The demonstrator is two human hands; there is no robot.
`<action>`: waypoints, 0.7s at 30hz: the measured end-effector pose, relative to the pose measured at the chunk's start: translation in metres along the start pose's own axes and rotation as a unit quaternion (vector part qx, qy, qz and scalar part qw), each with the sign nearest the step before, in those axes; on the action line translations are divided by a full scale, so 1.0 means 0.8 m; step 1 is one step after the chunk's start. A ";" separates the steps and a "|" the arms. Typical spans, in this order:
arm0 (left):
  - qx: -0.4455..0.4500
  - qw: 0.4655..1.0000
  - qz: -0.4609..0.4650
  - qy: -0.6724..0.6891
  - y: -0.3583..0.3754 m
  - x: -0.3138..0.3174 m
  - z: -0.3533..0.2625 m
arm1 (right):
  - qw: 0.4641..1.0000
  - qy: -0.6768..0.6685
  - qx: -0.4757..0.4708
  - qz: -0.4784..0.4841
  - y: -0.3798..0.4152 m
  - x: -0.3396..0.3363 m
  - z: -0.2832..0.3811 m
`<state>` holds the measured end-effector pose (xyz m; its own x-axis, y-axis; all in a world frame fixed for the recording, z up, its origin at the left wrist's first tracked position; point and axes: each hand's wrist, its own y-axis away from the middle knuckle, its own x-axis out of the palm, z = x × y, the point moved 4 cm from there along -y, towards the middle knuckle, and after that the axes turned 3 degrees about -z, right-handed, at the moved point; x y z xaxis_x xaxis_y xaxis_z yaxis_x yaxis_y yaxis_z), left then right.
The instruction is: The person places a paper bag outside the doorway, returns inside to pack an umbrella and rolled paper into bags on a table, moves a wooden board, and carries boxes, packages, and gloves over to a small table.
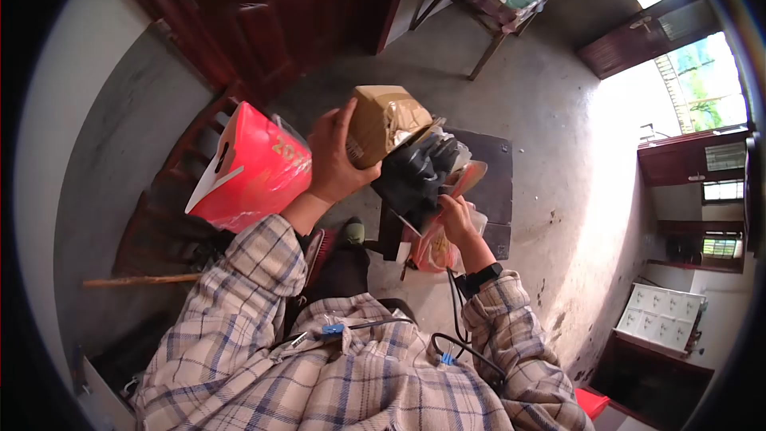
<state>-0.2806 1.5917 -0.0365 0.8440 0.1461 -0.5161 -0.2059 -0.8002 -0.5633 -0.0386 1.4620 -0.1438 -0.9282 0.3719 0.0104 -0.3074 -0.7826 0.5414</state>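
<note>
My left hand (337, 156) is wrapped around a brown cardboard box (387, 121) with clear tape on it, held up in front of me. Against the box's lower right side is a crumpled black plastic bag (419, 175). My right hand (460, 223) pinches the bag's lower edge. By those fingers is a flat orange-brown piece (469, 179). Under the right hand is a reddish see-through plastic bag (435, 249), its contents blurred. Just left of my left wrist is a red carton (259, 168) with gold digits and a cut-out handle.
A dark wooden slatted seat (155, 215) is on the left, with a wooden stick (140, 280) near it. Ahead, a dark low table (491, 183) is partly hidden behind my hands. A small table (503, 0) bears things at the back. Cables hang by my shirt.
</note>
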 end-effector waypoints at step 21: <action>0.078 0.951 0.290 -0.074 -0.056 0.258 0.060 | 0.982 -0.122 0.122 -0.083 -0.149 -0.017 -0.174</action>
<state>-0.1210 1.6856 -0.1481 0.4889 -0.2035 -0.8483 -0.6964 -0.6767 -0.2389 -0.0185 1.4803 -0.3256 -0.7824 0.6162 0.0902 -0.3637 -0.5697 0.7370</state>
